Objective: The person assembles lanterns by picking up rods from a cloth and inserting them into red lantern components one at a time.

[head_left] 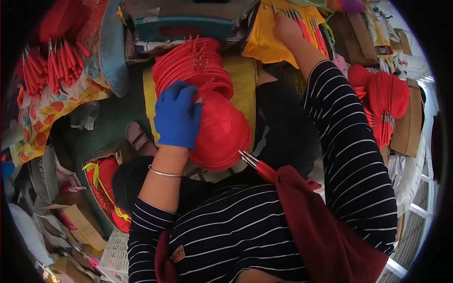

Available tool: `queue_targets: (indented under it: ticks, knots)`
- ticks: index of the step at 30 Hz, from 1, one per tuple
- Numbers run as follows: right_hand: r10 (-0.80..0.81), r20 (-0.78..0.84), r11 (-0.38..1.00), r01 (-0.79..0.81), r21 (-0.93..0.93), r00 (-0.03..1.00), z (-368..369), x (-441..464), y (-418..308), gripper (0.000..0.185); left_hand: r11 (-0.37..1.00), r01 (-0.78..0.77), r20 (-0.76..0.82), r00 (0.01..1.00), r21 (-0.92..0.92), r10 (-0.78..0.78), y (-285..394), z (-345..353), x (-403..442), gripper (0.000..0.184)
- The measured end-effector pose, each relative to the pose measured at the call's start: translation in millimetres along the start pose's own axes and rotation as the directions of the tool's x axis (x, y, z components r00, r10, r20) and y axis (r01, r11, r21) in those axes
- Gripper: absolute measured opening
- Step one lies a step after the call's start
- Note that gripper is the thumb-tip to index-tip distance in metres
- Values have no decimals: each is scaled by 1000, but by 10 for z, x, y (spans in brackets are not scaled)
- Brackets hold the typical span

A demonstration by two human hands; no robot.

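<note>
My left hand [178,114], in a blue glove, is closed on the edge of a round red mesh piece [222,129] above my lap. Behind it lies a stack of red mesh pieces [188,66] on a yellow surface [243,78]. Far forward on the right, my right hand [287,27] rests over a yellow-orange cloth [266,40], beside a row of red-handled tools [302,23]; its fingertips are too hidden to tell what they hold. Metal tips of red-handled tools [257,162] stick out near my chest.
Red-handled tools [61,63] lie in bunches on a patterned cloth [52,115] at the left. Red bundles [387,94] lie at the right by cardboard [408,122]. A blue-grey box [184,28] stands ahead. A white basket [115,252] is at lower left.
</note>
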State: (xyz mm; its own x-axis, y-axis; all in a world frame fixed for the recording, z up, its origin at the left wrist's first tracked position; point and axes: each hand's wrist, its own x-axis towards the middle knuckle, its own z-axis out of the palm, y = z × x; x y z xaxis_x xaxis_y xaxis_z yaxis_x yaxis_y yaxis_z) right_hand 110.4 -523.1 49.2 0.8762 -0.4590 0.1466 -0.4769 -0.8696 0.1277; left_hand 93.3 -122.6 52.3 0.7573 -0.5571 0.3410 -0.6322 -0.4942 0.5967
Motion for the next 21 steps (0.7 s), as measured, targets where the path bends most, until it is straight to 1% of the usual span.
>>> queue_targets:
  ticks: [1,2,3,4,5,6,7,8,9,10,11,12,13,14,15,17,18,19,20,21]
  knots:
    - [44,-6,995,-43,93,999,12,44,85,48,993,25,19,1000,-114,-23,-1,18,-15,27]
    - [44,-39,996,-41,79,998,10,71,176,56,972,51,36,998,-228,-44,4,31,-15,25]
    - [47,-39,995,-44,85,998,-133,-13,103,56,974,49,38,998,-223,-42,24,39,-13,25]
    - [129,94,911,-156,382,987,-440,-198,-39,53,968,13,44,999,-251,-2,53,48,-19,24]
    - [164,241,730,-282,622,957,-661,-411,-155,50,959,-22,46,998,-282,37,71,59,-28,24]
    - [139,240,562,-276,780,961,-705,-614,-199,49,959,-22,49,998,-282,37,72,78,-48,24]
    - [114,232,365,-258,895,966,-754,-817,-244,48,931,11,180,982,-364,59,60,98,-73,22]
    - [64,322,217,-328,919,945,-883,-1044,-331,44,897,55,305,948,-438,91,52,101,-91,20]
    - [-1,399,66,-398,915,917,-1019,-1281,-438,40,898,55,305,948,-437,90,37,79,-95,20]
    - [-55,427,64,-423,904,903,-1123,-1523,-542,33,806,206,455,886,-555,86,7,47,-87,19]
    - [-108,452,64,-447,892,886,-1209,-1753,-631,27,688,366,589,801,-627,112,-22,14,-80,20]
    - [-176,479,132,-462,877,860,-1263,-1950,-686,20,690,361,586,803,-627,112,-56,-4,-79,20]
    - [-240,508,204,-468,860,827,-1286,-2134,-733,14,632,468,648,759,-618,71,-95,-7,-86,20]
    - [-296,486,231,-432,872,822,-1252,-2319,-781,13,564,569,706,707,-599,37,-120,-3,-94,21]
    - [-359,386,358,-257,898,850,-1220,-2472,-809,15,565,564,702,711,-602,39,-136,11,-108,21]
    - [-396,511,363,-381,850,763,-1290,-2676,-900,17,483,561,664,745,-672,59,-152,26,-139,23]
    - [-390,522,339,-408,848,759,-1393,-2733,-978,19,481,556,659,749,-677,62,-130,15,-152,23]
    - [-389,520,344,-404,848,760,-1378,-2802,-1000,19,406,591,660,750,-697,43,-99,7,-167,23]
    - [-340,445,370,-317,873,829,-1308,-2875,-1010,18,328,620,662,749,-713,24,-74,-2,-178,23]
    - [-293,361,399,-230,888,885,-1278,-2924,-1020,18,327,616,659,752,-717,26,-58,-25,-181,23]
